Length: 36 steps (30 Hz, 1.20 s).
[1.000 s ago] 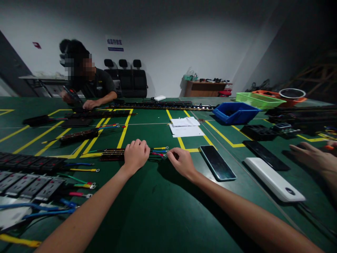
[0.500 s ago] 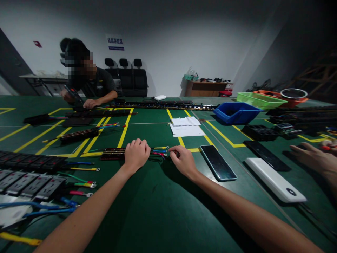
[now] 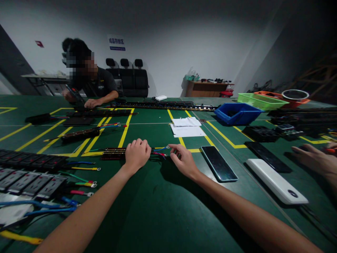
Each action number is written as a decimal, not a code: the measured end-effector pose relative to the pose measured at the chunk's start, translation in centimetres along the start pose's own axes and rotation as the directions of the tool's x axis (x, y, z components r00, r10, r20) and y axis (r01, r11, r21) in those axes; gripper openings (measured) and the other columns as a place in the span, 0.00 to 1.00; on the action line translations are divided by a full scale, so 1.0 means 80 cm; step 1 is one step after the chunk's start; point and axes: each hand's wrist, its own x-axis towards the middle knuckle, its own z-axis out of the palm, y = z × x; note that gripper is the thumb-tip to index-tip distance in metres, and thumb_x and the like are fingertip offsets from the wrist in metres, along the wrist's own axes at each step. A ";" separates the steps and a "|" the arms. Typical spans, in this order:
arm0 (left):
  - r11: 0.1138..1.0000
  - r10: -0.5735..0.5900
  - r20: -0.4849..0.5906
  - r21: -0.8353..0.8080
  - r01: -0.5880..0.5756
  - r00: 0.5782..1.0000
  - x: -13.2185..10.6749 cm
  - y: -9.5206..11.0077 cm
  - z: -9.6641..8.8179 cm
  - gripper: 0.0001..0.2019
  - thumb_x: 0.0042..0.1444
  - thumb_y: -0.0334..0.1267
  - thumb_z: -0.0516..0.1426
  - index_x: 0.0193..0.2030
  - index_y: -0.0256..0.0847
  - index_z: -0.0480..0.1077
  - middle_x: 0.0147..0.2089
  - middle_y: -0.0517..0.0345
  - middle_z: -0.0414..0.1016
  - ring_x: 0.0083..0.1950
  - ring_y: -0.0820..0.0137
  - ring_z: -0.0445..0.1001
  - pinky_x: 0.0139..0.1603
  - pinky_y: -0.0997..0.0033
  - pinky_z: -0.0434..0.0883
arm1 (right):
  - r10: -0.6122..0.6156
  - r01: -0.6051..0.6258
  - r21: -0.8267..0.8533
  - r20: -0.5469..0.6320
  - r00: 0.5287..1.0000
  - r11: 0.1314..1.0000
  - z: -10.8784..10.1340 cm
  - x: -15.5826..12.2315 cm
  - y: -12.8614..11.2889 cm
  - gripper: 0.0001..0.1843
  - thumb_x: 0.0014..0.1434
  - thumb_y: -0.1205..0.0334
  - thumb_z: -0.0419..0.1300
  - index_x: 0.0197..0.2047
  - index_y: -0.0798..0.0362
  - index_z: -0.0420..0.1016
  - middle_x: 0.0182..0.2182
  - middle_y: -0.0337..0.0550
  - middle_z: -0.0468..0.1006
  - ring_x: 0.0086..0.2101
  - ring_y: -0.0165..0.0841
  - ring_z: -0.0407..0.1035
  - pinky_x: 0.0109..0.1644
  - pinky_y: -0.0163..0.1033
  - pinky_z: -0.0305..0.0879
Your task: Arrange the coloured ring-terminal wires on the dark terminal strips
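Observation:
My left hand [image 3: 138, 153] is closed over the right end of a black strip [image 3: 113, 154] with brass-coloured bars, which lies on the green table. Past my fist, several coloured wires with ring terminals stick out to the right. One blue wire [image 3: 162, 149] is bent upward, its ring end by my right index fingertip. My right hand [image 3: 182, 159] has its index finger stretched toward that terminal, with thumb and finger apart and the other fingers curled. A red wire [image 3: 160, 154] lies lower, just left of the right hand.
Socket strips [image 3: 31, 179] with wires lie at the left. To the right are a phone [image 3: 219, 163], a white power bank [image 3: 276, 181] and a co-worker's hand [image 3: 314, 160]. Papers [image 3: 187, 127] and a blue bin [image 3: 238, 114] stand farther back. Across the table a person [image 3: 92, 82] holds a tool.
My right index finger has straightened and lifted slightly, and the blue wire's end has risen with it. My left hand stays on the strip. The view has shifted slightly.

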 end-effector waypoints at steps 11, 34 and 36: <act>1.000 0.002 -0.002 0.005 -0.002 1.000 0.000 0.000 0.000 0.18 0.70 0.41 0.43 0.38 0.40 0.72 0.40 0.48 0.75 0.41 0.58 0.72 0.38 0.62 0.63 | -0.009 0.015 -0.042 0.130 0.991 0.999 0.004 -0.004 0.005 0.32 0.59 0.67 0.57 0.68 0.50 0.65 0.56 0.53 0.69 0.30 0.30 0.69 0.38 0.42 0.73; 1.000 0.014 -0.030 -0.012 -0.014 0.999 -0.001 -0.001 0.003 0.16 0.70 0.41 0.45 0.36 0.40 0.70 0.37 0.51 0.73 0.38 0.62 0.71 0.37 0.63 0.62 | -0.017 0.015 0.064 0.029 0.999 0.998 0.000 -0.002 0.001 0.26 0.59 0.69 0.54 0.60 0.50 0.74 0.48 0.48 0.72 0.33 0.31 0.71 0.29 0.34 0.67; 1.000 0.013 -0.027 -0.013 -0.013 1.000 0.000 -0.001 0.003 0.17 0.70 0.41 0.44 0.36 0.40 0.70 0.37 0.51 0.73 0.38 0.62 0.71 0.37 0.63 0.62 | -0.019 0.017 0.051 0.031 0.999 0.999 0.001 -0.002 0.000 0.27 0.59 0.69 0.54 0.61 0.49 0.73 0.49 0.48 0.72 0.32 0.30 0.71 0.31 0.36 0.69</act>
